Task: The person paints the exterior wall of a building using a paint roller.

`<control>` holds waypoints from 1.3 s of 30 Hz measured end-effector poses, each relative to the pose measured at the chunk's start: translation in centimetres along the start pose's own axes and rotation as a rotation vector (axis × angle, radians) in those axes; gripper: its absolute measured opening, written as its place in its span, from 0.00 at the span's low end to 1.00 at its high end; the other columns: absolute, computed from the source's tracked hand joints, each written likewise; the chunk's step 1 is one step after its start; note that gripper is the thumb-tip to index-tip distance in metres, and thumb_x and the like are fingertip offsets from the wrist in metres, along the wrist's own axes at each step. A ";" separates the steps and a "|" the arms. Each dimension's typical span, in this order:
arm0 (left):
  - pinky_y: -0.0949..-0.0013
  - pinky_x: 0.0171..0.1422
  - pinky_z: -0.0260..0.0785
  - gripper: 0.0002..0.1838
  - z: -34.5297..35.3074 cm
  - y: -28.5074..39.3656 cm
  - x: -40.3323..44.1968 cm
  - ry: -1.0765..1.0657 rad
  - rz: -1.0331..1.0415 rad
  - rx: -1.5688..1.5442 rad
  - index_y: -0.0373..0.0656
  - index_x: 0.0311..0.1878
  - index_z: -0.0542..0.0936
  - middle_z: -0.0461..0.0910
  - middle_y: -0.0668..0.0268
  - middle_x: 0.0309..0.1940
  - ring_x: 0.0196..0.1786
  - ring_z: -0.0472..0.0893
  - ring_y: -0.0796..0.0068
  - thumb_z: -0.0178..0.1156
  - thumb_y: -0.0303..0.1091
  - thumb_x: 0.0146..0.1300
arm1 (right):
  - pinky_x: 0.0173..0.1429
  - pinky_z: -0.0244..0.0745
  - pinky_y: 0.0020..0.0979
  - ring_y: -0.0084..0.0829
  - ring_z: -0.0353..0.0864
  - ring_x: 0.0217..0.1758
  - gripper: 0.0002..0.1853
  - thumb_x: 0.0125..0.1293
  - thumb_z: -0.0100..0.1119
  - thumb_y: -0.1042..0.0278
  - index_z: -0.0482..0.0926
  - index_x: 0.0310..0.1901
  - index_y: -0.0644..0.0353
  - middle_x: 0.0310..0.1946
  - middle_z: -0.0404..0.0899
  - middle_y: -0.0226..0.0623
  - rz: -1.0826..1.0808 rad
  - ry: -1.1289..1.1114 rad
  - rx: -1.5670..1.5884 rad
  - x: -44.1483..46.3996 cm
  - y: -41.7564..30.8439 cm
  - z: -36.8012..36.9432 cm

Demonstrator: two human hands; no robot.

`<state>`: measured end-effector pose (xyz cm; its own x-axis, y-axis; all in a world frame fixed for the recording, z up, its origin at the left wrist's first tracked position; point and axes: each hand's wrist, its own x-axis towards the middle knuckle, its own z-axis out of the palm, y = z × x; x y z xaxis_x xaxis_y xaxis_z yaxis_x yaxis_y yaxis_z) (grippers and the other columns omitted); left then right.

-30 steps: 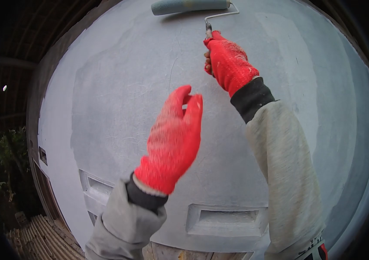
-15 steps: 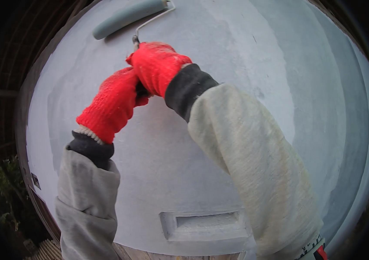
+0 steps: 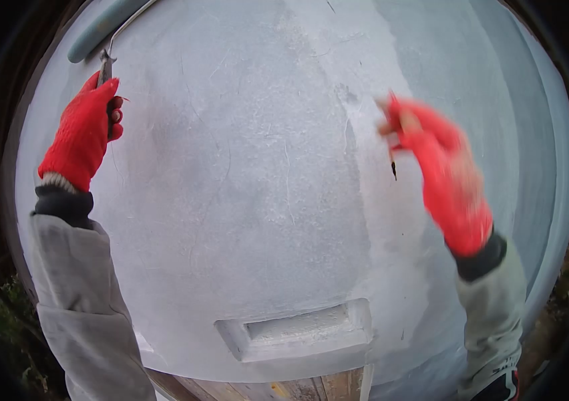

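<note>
My left hand [image 3: 85, 130], in a red glove with bare fingertips, is closed around the dark handle of a paint roller [image 3: 105, 30]. The roller's grey-blue sleeve lies against the pale wall [image 3: 251, 180] at the upper left, partly cut off by the frame's top edge. My right hand [image 3: 435, 160], in a matching glove, is held up in front of the wall on the right and is blurred by motion. Its fingers look pinched together. A thin, dark-tipped thing shows just below them; what it is I cannot make out.
Low in the wall is a rectangular recess [image 3: 294, 334] with a raised rim. Wooden boards [image 3: 264, 389] show beneath the wall's lower edge. Dark plants [image 3: 17, 334] stand at the lower left. Patches of lighter and greyer coating run down the wall's right side.
My right hand has left the roller handle and moved to the right. My left hand has shifted left with the roller. The view has turned slightly.
</note>
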<state>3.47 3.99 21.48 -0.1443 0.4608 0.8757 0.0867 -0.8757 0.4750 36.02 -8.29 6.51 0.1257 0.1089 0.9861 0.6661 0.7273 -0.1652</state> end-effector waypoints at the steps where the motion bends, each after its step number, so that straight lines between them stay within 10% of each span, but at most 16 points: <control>1: 0.80 0.27 0.64 0.25 -0.3 -0.2 0.2 0.026 0.007 -0.004 0.53 0.69 0.70 0.73 0.74 0.30 0.26 0.68 0.86 0.57 0.38 0.70 | 0.49 0.76 0.26 0.28 0.82 0.44 0.16 0.74 0.51 0.65 0.80 0.56 0.62 0.42 0.84 0.38 0.092 -0.012 0.027 -2.8 0.2 -0.3; 6: 0.74 0.27 0.66 0.28 -0.7 -0.6 -1.2 0.124 0.144 0.113 0.54 0.74 0.64 0.71 0.70 0.28 0.26 0.69 0.81 0.53 0.36 0.72 | 0.32 0.70 0.30 0.33 0.75 0.26 0.16 0.57 0.47 0.85 0.78 0.46 0.67 0.31 0.77 0.41 0.201 -0.123 -0.066 -13.6 2.0 -0.4; 22: 0.69 0.25 0.61 0.16 1.4 4.0 19.7 0.030 0.261 0.229 0.54 0.63 0.70 0.66 0.67 0.26 0.24 0.66 0.75 0.49 0.38 0.74 | 0.31 0.71 0.26 0.25 0.75 0.30 0.10 0.71 0.51 0.72 0.78 0.49 0.63 0.38 0.77 0.38 0.182 0.090 0.063 -16.3 7.9 1.1; 25: 0.68 0.26 0.61 0.17 1.9 5.6 19.3 -0.168 0.066 -0.121 0.53 0.63 0.70 0.65 0.68 0.25 0.24 0.66 0.75 0.50 0.38 0.73 | 0.33 0.70 0.25 0.22 0.73 0.29 0.08 0.72 0.52 0.73 0.79 0.48 0.61 0.43 0.80 0.38 0.163 0.086 0.010 -16.0 7.6 1.2; 32: 0.71 0.25 0.61 0.17 0.6 5.7 13.4 0.146 0.312 0.624 0.52 0.63 0.71 0.67 0.69 0.25 0.24 0.67 0.79 0.52 0.39 0.73 | 0.32 0.71 0.25 0.23 0.73 0.28 0.09 0.72 0.54 0.71 0.79 0.48 0.63 0.41 0.80 0.39 0.142 0.048 0.055 -16.4 8.7 0.1; 39: 0.72 0.25 0.61 0.17 2.6 7.5 15.3 -0.007 0.176 0.168 0.52 0.63 0.72 0.67 0.69 0.26 0.23 0.66 0.79 0.52 0.39 0.73 | 0.30 0.70 0.26 0.23 0.72 0.25 0.08 0.72 0.54 0.69 0.78 0.46 0.63 0.38 0.80 0.41 0.101 0.020 0.015 -15.4 7.8 0.2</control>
<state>4.47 4.86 38.62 -0.1055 0.3052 0.9464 0.2725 -0.9065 0.3227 39.19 -4.16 -9.94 0.2065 0.1684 0.9638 0.6380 0.7237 -0.2632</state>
